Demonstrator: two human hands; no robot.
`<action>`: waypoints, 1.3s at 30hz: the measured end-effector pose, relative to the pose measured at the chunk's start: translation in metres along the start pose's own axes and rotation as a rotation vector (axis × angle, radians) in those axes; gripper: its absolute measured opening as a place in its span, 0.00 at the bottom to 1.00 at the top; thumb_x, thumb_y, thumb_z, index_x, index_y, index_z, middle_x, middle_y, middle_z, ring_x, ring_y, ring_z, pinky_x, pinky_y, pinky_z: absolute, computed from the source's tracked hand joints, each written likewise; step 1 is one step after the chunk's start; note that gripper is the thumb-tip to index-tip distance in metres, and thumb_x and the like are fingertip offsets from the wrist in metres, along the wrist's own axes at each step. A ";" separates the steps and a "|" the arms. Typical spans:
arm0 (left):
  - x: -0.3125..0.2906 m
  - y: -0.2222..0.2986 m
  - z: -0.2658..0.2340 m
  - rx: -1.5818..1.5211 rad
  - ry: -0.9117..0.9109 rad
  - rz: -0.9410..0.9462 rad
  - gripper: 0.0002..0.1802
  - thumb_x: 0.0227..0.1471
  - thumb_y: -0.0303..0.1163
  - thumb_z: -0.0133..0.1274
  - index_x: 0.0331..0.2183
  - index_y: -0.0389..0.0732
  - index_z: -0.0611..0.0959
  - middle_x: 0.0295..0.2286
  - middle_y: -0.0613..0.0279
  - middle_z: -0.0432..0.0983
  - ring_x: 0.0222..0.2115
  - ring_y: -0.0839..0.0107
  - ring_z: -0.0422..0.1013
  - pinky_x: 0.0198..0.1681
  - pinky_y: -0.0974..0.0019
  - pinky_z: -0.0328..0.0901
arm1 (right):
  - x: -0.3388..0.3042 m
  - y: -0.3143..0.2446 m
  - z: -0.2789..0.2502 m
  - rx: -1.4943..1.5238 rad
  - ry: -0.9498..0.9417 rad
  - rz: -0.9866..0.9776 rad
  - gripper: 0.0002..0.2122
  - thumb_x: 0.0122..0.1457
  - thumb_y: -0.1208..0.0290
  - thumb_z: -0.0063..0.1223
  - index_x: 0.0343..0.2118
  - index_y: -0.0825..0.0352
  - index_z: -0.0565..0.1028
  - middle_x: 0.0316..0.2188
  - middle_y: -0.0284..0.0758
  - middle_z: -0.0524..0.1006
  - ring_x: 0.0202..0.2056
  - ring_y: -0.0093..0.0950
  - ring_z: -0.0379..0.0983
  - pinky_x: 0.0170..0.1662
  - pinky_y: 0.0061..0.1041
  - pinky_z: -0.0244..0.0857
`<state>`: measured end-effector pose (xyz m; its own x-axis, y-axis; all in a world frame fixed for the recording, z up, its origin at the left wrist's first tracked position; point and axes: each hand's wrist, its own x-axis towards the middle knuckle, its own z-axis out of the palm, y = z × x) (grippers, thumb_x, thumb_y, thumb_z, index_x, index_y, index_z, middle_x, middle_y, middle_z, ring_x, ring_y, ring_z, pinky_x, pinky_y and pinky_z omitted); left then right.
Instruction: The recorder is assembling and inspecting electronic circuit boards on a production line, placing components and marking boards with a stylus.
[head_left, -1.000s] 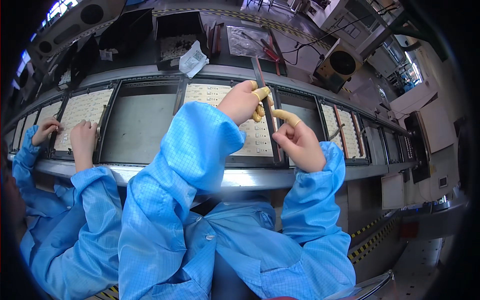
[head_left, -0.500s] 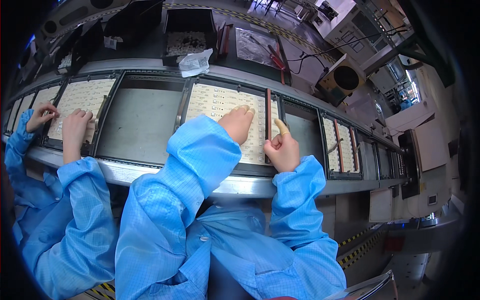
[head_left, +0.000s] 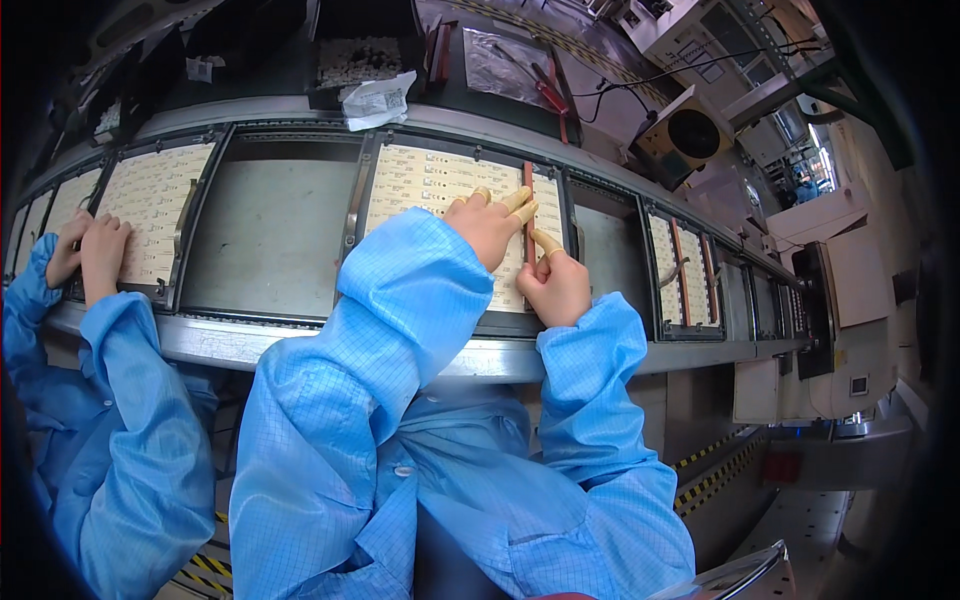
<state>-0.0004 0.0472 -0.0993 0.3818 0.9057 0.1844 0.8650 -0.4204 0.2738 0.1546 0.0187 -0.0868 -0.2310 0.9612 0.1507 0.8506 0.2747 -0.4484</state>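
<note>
A framed pallet on the rail line in front of me holds a cream circuit-board panel (head_left: 405, 180) with rows of small parts. A red-brown bar (head_left: 529, 178) crosses it from far to near, close to the right side. My left hand (head_left: 484, 232) lies over the panel with its fingers stretched out, wearing yellowish finger cots, the fingertips reaching the bar. My right hand (head_left: 560, 288) is beside the bar's near part, most fingers curled. Its thumb is against the bar and its cot-covered index finger is just right of it. Whatever is between them is hidden.
Left, a co-worker's hands (head_left: 90, 250) work at another cream panel (head_left: 155, 200). A bare grey pallet bay (head_left: 275, 230) lies between us. Beyond the rail are a black bin of small white parts (head_left: 365, 65), a white packet (head_left: 378, 101) and red-handled pliers (head_left: 548, 92). More pallets (head_left: 683, 270) stand right.
My left fingers have slid right and spread, up to the bar. My right index finger has come nearer the bar. The co-worker's hands have drawn together, and the whole view has shifted slightly.
</note>
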 end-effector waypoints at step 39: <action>-0.044 -0.002 -0.049 -0.082 0.413 0.116 0.27 0.46 0.24 0.43 0.51 0.47 0.69 0.54 0.53 0.58 0.48 0.50 0.63 0.47 0.55 0.61 | 0.086 -0.020 -0.067 -0.154 -0.165 -0.080 0.11 0.51 0.70 0.52 0.37 0.68 0.75 0.20 0.34 0.74 0.22 0.23 0.71 0.26 0.24 0.65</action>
<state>-0.0350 0.0052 -0.0613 0.2982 0.7612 0.5759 0.7893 -0.5360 0.2997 0.1494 0.0946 -0.0056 -0.3641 0.9309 0.0292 0.8856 0.3557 -0.2988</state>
